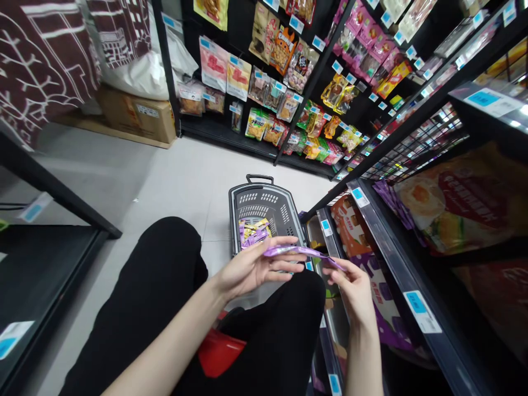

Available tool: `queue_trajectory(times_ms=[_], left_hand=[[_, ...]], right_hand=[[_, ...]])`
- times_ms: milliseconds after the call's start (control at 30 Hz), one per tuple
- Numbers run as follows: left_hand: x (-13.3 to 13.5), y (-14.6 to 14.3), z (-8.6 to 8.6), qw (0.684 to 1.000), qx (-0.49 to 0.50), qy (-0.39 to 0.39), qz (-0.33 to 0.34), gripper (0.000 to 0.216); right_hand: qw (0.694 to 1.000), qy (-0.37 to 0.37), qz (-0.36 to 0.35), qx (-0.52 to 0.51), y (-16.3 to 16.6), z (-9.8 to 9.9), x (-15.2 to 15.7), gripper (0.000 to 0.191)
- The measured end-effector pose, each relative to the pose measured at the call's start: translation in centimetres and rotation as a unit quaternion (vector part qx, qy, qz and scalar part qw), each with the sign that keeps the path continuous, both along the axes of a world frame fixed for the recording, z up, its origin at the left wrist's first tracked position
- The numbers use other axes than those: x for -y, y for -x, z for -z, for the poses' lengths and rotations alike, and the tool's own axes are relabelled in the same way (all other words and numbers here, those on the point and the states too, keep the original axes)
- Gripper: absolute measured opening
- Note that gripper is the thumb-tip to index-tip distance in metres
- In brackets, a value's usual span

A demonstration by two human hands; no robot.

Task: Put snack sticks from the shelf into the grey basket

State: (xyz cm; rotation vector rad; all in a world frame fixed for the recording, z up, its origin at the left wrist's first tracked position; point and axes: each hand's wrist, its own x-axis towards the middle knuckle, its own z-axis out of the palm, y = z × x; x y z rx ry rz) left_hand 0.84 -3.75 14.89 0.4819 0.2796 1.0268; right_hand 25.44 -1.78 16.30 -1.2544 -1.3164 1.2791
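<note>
The head view faces forward and steeply down past the person's knees (173, 247). The left hand (253, 266) and right hand (353, 284) show close, the snack rack (212, 127) farther.

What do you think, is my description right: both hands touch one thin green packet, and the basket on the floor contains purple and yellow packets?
Not fully: the head view shows that the thin packet is purple, not green. Both the left hand and the right hand touch it, and the basket on the floor contains purple and yellow packets.
</note>
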Motion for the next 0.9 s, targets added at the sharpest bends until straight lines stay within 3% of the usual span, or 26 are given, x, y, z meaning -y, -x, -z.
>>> queue_trajectory(times_ms=[67,133,333,400,533,667,767,900], left_hand=[[-0.6,0.6,0.2,0.994,-0.104,0.022,-0.028,0.047],[-1.0,0.9,0.6,0.980,-0.191,0.017,-0.053,0.046],[-1.6,1.6,1.5,0.920,-0.364,-0.046,-0.136,0.039],[-1.6,1.9,1.4,0.924,-0.350,-0.041,-0.150,0.033],[-1.5,1.7,1.3,0.961,-0.239,0.028,-0.133,0.028],[-1.7,1.2,1.9,0.961,-0.220,0.061,-0.153,0.030],[-2.2,2.2,2.9,0.909,-0.355,0.015,-0.217,0.038],[-2.5,4.9,3.9,0.769,-0.553,-0.040,-0.318,0.043]], right_hand=[[0.997,-0.015,0.048,0.055,0.3,0.5,0.1,0.021],[0.991,-0.041,0.078,0.097,0.6,0.8,0.1,0.021],[0.981,-0.102,0.059,0.152,0.3,0.5,0.2,0.026],[0.979,-0.120,0.031,0.160,0.0,0.3,0.1,0.028],[0.983,-0.122,-0.010,0.136,-0.1,0.2,-0.3,0.030],[0.993,-0.087,-0.003,0.084,0.3,0.8,-1.1,0.030],[0.995,-0.051,-0.002,0.086,0.9,2.1,-1.9,0.030],[0.992,-0.004,-0.005,0.128,2.7,6.2,-3.9,0.031]])
